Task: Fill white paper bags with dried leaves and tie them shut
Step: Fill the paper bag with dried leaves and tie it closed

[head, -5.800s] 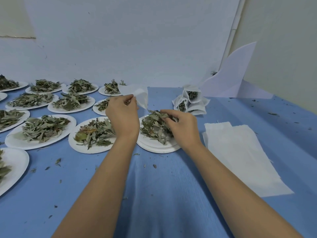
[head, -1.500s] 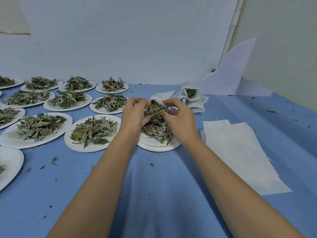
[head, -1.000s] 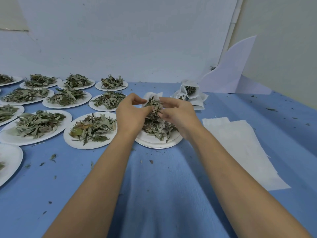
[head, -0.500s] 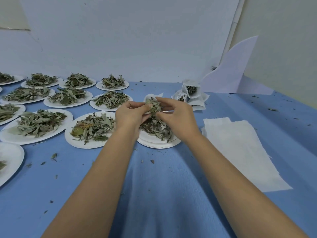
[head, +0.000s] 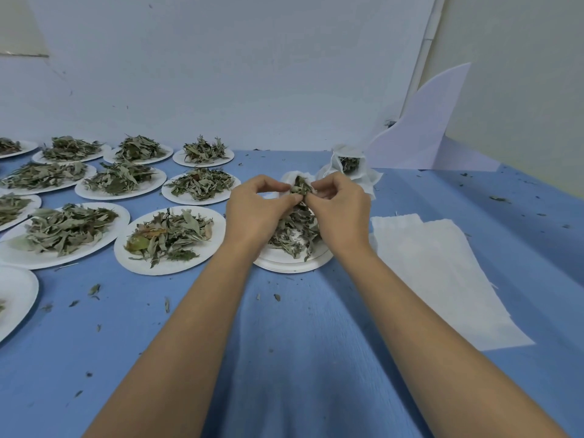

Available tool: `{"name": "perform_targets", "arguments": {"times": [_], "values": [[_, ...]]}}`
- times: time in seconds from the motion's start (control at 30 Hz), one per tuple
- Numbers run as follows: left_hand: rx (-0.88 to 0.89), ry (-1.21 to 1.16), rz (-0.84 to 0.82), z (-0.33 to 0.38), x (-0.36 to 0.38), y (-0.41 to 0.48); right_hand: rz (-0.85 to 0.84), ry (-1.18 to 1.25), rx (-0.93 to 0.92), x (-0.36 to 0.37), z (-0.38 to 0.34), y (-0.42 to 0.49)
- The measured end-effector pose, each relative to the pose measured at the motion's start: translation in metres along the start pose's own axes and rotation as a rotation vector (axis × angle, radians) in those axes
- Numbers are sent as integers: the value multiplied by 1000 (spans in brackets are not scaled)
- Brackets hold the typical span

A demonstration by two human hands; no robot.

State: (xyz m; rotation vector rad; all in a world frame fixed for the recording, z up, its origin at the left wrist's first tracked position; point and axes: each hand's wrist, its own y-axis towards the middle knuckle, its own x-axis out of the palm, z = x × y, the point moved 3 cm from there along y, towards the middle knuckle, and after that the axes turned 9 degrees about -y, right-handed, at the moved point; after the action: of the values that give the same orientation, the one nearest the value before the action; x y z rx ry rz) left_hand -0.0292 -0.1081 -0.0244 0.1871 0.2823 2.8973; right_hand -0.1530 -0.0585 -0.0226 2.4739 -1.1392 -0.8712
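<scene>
We see only our own bare arms: the left forearm (head: 196,327) comes into view from 7 o'clock, the right forearm (head: 426,327) from 5 o'clock, each narrowing toward its wrist. Our left hand (head: 256,210) and right hand (head: 341,210) are likewise bare.

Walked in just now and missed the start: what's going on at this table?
A person is filling a white paper bag with dried leaves. The left hand pinches the bag's mouth above a plate of leaves, and the right hand pinches a tuft of leaves at that mouth. The bag is not tied yet. Some filled bags sit behind, flat empty bags lie to the right, and more plates of leaves cover the blue table on the left.
</scene>
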Motion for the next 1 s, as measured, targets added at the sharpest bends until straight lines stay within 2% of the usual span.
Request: {"name": "perform_targets", "arguments": {"times": [0.2, 0.43, 0.57, 0.67, 0.77, 0.93, 1.0], "values": [[37, -2, 130, -3, -12, 5, -242, 112, -54, 7, -8, -2], [213, 165, 149, -3, -10, 3, -182, 129, -33, 6, -11, -2], [277, 275, 274, -4, -18, 5, -275, 179, -61, 9, -16, -5], [298, 259, 304, -2, -22, 6, -230, 161, -74, 10, -19, -6], [260, 170, 227, 1, -18, 7, -144, 147, -47, 8, -20, -3], [78, -29, -46, 4, -7, 4, -48, 139, 54, 3, -12, 1], [56, -36, -141, 6, -5, 3, -27, 158, 92, 1, -8, 2]]}}
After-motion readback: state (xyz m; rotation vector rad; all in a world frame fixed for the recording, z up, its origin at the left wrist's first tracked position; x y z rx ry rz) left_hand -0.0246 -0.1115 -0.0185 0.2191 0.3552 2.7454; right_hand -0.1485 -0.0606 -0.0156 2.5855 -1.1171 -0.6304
